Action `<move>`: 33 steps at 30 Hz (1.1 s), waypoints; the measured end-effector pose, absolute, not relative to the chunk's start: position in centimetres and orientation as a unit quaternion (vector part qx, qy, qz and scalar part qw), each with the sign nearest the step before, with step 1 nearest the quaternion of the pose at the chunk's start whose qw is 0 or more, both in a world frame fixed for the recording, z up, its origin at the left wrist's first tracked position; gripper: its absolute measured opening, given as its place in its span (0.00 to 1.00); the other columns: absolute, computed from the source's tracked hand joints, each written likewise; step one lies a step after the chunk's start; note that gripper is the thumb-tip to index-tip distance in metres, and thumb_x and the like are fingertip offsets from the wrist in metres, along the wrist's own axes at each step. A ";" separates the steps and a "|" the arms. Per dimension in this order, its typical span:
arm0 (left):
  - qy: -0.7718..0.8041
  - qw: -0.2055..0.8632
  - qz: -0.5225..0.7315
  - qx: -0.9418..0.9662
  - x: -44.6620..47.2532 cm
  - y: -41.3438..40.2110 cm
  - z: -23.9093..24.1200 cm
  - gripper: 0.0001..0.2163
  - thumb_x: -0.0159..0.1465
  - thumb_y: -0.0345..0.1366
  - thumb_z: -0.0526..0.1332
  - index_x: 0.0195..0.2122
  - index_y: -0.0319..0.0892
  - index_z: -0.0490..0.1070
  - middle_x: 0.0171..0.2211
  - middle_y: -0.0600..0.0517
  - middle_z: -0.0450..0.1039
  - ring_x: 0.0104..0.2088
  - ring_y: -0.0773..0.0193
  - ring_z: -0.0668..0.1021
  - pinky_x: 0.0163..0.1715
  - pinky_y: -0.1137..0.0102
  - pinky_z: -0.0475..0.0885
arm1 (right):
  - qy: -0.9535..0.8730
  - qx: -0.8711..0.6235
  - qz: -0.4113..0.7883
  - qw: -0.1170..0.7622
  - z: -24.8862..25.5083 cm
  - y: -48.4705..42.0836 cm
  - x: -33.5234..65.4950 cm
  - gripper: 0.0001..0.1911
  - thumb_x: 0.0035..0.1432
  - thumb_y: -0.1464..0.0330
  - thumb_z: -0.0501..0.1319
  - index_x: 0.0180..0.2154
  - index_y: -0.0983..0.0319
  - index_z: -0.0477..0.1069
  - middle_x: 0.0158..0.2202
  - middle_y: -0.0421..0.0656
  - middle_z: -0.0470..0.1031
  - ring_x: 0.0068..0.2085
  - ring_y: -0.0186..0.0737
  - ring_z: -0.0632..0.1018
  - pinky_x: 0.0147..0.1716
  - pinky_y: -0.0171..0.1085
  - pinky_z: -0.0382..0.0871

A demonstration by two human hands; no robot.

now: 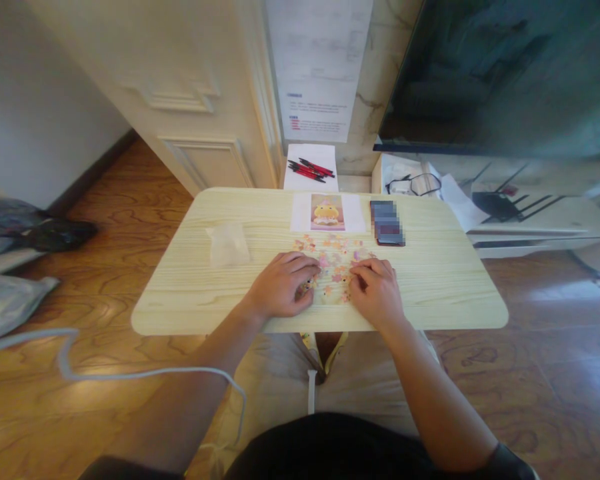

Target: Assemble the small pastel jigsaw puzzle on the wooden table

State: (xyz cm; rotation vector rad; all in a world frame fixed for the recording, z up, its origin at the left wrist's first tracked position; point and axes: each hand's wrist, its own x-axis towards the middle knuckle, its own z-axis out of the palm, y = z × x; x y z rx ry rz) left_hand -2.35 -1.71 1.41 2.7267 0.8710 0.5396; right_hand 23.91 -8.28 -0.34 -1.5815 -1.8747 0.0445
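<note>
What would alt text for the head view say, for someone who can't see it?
The left hand and right hand curl at either side of scattered small puzzle pieces on a pale table. Beyond them lies a printed picture of a yellow figure, with a phone to its right.

pens (312, 170): red-black pile on white paper (300, 181), ahead of me
phone (387, 223): lying flat, on my right
router (497, 207): black, antennas, further right
cable (105, 377): white, looping on my left
</note>
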 end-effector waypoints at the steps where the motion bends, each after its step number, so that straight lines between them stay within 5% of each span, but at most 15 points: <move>1: 0.299 0.114 0.185 0.929 -2.3 -1.7 1.4 0.20 0.65 0.39 0.62 0.58 0.45 0.77 0.60 0.46 0.78 0.60 0.47 0.75 0.61 0.51 0.69 | -0.723 -0.602 0.020 0.338 -0.3 -8.3 23.9 0.11 0.63 0.73 0.63 0.43 0.56 0.83 0.46 0.46 0.79 0.50 0.51 0.75 0.57 0.51 0.71; 14: 0.309 0.117 0.189 0.924 -2.2 -1.7 1.3 0.24 0.64 0.38 0.63 0.62 0.46 0.76 0.61 0.46 0.77 0.60 0.47 0.75 0.62 0.50 0.69 | -0.766 -0.576 0.048 0.281 0.2 -8.2 23.3 0.11 0.71 0.61 0.63 0.51 0.53 0.82 0.50 0.47 0.76 0.54 0.53 0.74 0.60 0.55 0.69; 28: 0.308 0.121 0.200 0.922 -2.4 -1.8 1.2 0.18 0.62 0.36 0.63 0.53 0.46 0.78 0.62 0.48 0.78 0.62 0.48 0.75 0.62 0.51 0.68 | -0.759 -0.580 0.071 0.288 0.3 -8.0 23.6 0.11 0.69 0.68 0.64 0.50 0.54 0.81 0.49 0.46 0.77 0.55 0.52 0.74 0.57 0.54 0.69; 33: 0.308 0.117 0.194 0.924 -2.3 -1.8 1.3 0.18 0.63 0.37 0.63 0.55 0.47 0.78 0.62 0.48 0.77 0.62 0.48 0.75 0.62 0.50 0.68 | -0.758 -0.582 0.058 0.288 0.1 -8.1 23.4 0.10 0.70 0.63 0.65 0.50 0.53 0.81 0.49 0.47 0.77 0.54 0.52 0.74 0.57 0.54 0.69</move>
